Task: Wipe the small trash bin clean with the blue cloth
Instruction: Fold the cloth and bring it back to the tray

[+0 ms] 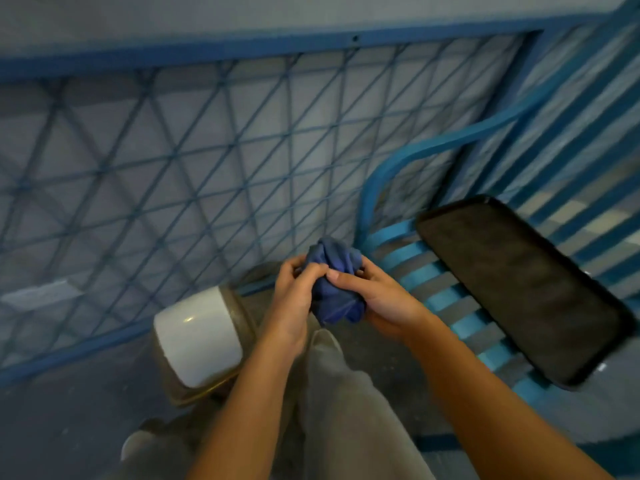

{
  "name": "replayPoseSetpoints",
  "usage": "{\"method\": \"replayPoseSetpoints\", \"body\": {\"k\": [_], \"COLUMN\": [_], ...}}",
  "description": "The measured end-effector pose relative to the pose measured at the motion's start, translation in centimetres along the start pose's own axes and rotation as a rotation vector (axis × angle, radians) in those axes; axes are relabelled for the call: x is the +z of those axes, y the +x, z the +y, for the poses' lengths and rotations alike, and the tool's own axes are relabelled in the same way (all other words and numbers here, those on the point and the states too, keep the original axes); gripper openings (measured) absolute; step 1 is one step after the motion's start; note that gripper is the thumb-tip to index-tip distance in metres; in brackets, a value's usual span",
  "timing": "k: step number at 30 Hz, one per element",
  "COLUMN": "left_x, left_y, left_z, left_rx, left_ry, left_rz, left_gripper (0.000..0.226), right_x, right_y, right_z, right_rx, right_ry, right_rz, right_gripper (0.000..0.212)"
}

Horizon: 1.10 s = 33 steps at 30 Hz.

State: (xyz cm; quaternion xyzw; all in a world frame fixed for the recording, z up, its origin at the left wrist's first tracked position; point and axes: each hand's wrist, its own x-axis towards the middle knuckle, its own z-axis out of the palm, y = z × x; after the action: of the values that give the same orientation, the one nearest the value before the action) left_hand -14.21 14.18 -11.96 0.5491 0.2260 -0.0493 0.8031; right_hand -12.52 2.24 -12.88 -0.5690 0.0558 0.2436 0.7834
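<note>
The blue cloth (334,282) is bunched into a ball in the middle of the view, held between both hands. My left hand (294,299) grips its left side, with the thumb pressed on top. My right hand (377,299) cups it from the right and below. The small trash bin (199,344) stands on the floor, lower left of my hands, with a white lid and a tan body. Neither hand touches the bin.
A blue metal lattice railing (207,161) runs across the far side. A blue slatted bench (443,296) stands at the right with a black tray (519,289) lying on it. My trouser legs (339,410) and a shoe (138,445) show below.
</note>
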Motion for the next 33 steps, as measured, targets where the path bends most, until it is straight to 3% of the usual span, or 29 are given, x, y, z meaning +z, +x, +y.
{"method": "replayPoseSetpoints", "body": {"k": [8, 12, 15, 19, 29, 33], "left_x": [10.8, 15.7, 18.8, 21.1, 23.4, 23.2], "left_y": [-0.6, -0.7, -0.4, 0.5, 4.4, 5.2], "left_z": [-1.8, -3.0, -3.8, -5.4, -8.9, -9.8], "left_rx": [0.06, 0.064, 0.063, 0.043, 0.018, 0.019], "left_ry": [0.126, 0.325, 0.422, 0.531, 0.651, 0.661], "left_rz": [-0.294, -0.38, -0.42, -0.443, -0.416, -0.418], "left_gripper": [0.021, 0.03, 0.021, 0.016, 0.014, 0.016], "right_x": [-10.6, -15.9, -19.4, -24.6, -31.7, -31.9], "right_y": [-3.7, -4.5, -4.7, -4.3, -2.5, -2.2], "right_z": [-5.1, -6.5, -7.2, -7.1, -3.4, -2.5], "right_rx": [-0.146, -0.14, -0.123, -0.037, 0.14, 0.222], "right_ry": [0.173, 0.211, 0.22, 0.173, 0.013, 0.094], "right_rz": [0.271, 0.539, 0.737, 0.951, 1.129, 1.18], "right_gripper": [0.03, 0.041, 0.039, 0.057, 0.062, 0.056]}}
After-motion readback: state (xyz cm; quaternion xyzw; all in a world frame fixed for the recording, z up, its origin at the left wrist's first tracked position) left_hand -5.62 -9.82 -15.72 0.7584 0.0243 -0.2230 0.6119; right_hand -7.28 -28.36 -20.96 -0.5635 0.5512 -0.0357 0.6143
